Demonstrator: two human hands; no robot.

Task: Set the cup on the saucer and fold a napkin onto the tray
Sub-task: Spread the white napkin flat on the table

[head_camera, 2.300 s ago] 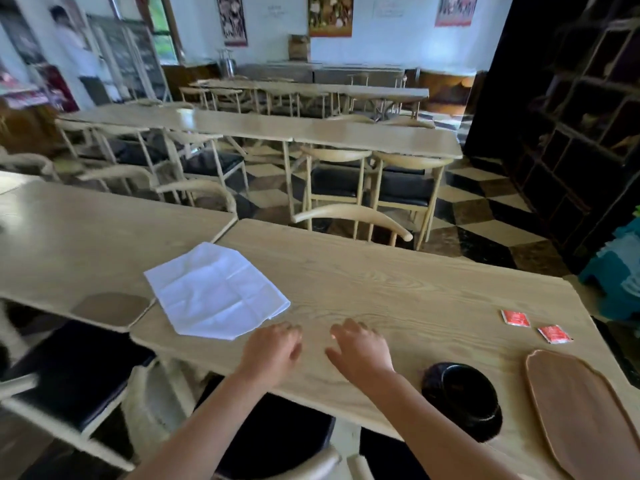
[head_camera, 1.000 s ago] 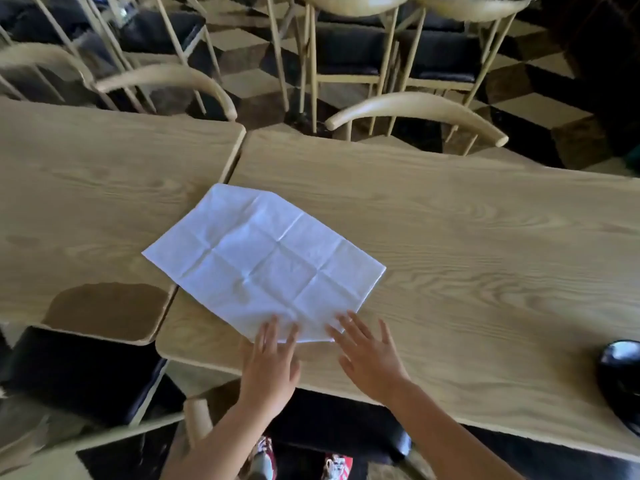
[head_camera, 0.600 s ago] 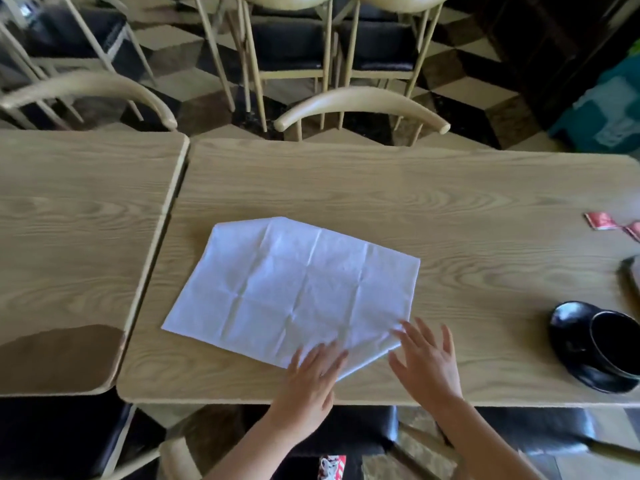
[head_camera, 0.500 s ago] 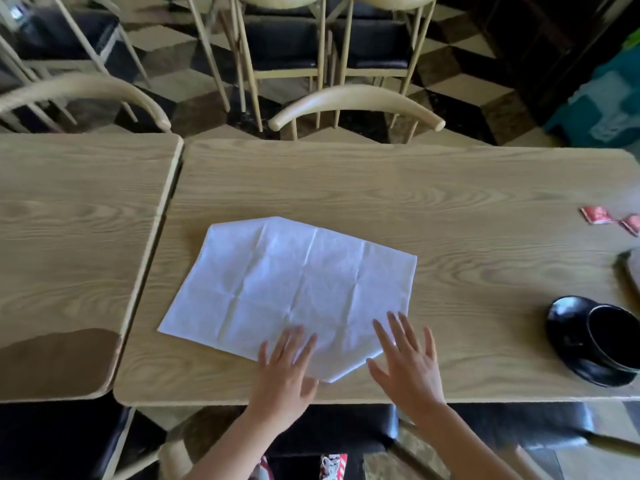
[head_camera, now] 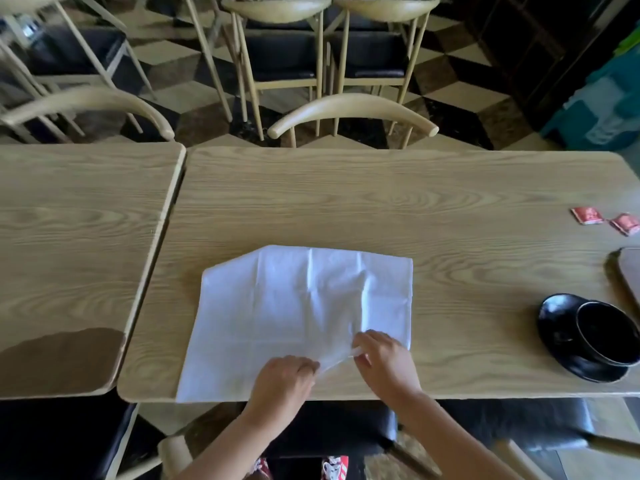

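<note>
A: Left to right. Second table (head_camera: pixel 79 237) butts up on the left, nothing on it that matters. Napkin (head_camera: pixel 298 317) lies spread near the front edge of the main table (head_camera: pixel 381 202).

B: Change vs half a second ago?

A: Then both hands lay flat, fingers spread, on the near edge of the cloth. Now the left hand (head_camera: pixel 282 382) has its fingers curled and is pinching the near edge; the right hand (head_camera: pixel 382 362) is pinching the same edge just beside it. That near-right corner is lifted off the wood and bunched between them. The napkin also sits squarer to the table edge than a second ago.

B: Meaning?

A: My read: smoothing is over, first fold is starting. Probably the near edge goes over toward the far edge. Not committed yet; most of the cloth is flat.

B: Cup?

A: Cup (head_camera: pixel 604 332) is already sitting on the saucer (head_camera: pixel 568 336), far right, near the front edge. That half looks done. Two red packets (head_camera: pixel 604 220) beyond it, well apart from the napkin.

B: Tray?

A: Tray (head_camera: pixel 631 271) is mostly cut off by the right frame edge, only a brown rounded corner shows, just behind the saucer. Can't judge free space on it.

B: Anything else unclear?

A: The lifted fabric is motion-blurred, so I can't tell how many layers each hand holds. Fingertips are tucked under the cloth. The cup's right side is clipped, and no handle is visible.
</note>
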